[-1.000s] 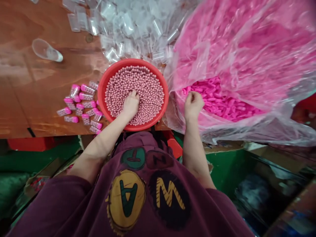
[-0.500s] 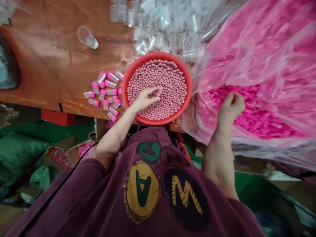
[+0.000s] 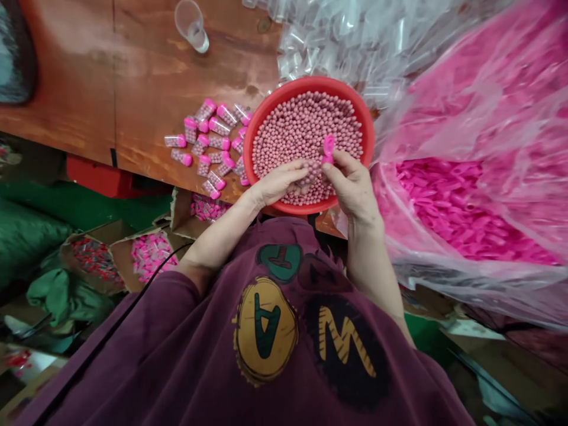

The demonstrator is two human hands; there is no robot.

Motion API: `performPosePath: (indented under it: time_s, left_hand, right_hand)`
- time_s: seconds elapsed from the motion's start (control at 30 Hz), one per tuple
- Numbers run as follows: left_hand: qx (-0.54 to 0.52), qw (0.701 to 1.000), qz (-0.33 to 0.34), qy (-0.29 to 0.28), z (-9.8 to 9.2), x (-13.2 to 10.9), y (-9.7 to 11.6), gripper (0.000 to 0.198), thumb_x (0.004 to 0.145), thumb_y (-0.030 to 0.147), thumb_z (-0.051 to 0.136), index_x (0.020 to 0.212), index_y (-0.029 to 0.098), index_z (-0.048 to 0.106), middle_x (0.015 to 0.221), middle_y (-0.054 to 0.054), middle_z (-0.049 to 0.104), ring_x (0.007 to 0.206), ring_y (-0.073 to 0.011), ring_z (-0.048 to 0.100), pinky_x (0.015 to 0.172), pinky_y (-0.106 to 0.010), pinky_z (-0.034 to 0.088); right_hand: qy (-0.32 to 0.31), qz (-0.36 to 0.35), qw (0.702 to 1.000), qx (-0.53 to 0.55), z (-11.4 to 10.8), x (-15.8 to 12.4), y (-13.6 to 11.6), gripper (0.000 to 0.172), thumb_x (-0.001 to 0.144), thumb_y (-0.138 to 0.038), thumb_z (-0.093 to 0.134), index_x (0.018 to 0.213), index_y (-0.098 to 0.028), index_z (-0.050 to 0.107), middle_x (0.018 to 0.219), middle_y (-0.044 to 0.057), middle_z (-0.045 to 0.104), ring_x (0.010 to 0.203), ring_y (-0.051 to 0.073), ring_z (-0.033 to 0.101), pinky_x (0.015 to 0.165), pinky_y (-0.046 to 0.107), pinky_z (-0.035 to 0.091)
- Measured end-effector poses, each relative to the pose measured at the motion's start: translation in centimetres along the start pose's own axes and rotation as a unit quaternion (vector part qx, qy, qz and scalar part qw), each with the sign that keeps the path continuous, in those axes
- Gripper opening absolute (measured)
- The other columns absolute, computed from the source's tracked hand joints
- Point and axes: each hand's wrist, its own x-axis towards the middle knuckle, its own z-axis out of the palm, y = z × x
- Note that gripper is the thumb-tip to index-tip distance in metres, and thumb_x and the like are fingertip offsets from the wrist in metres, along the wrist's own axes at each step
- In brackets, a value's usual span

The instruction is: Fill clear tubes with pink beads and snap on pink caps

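Over the red bowl (image 3: 371, 139) of small pink beads (image 3: 293, 127), my left hand (image 3: 280, 182) is closed on a clear bead-filled vial (image 3: 312, 171). My right hand (image 3: 355, 183) pinches a bright pink cap (image 3: 328, 147) between thumb and forefinger, right beside the vial's end. Whether cap and vial touch is hard to tell. Left of the bowl lie several filled vials (image 3: 219, 127) with pink caps.
Clear unfilled vials (image 3: 346, 23) are heaped behind the bowl. A plastic bag (image 3: 444, 118) of pink caps lies open at the right. One clear cup (image 3: 191, 26) is at the back left. Boxes (image 3: 153, 254) of small parts sit below the table's edge.
My right hand has moved left from the bag of caps to the bowl and now holds a pink cap beside my left hand. The view has shifted, too.
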Motion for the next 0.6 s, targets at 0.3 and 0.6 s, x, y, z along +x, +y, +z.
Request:
performPosePath:
  time_s: [0.3,0.6]
  left_hand:
    - [-0.017,0.999,-0.013,0.039,-0.1,-0.7,0.0,0.027,0.126,0.026,0.047,0.12,0.019,0.073,0.115,-0.01,0.08,0.098,-0.0202,0.082,0.094,-0.041,0.07]
    - [-0.064,0.997,-0.017,0.04,-0.4,-0.7,-1.4,0.024,0.123,0.039,0.066,0.127,0.019,0.077,0.116,-0.012,0.082,0.108,-0.0261,0.085,0.1,-0.045,0.071]
  right_hand:
    - [-0.01,-0.016,0.998,-0.063,1.0,0.0,-0.6,0.047,0.108,-0.071,0.085,0.126,-0.027,0.088,0.111,0.005,0.085,0.104,0.024,0.083,0.1,0.048,0.075]
    - [-0.027,-0.107,0.965,-0.236,1.1,-1.2,-0.8,0.039,0.123,-0.054,0.061,0.136,-0.03,0.088,0.133,0.014,0.083,0.125,0.032,0.08,0.116,0.055,0.071]
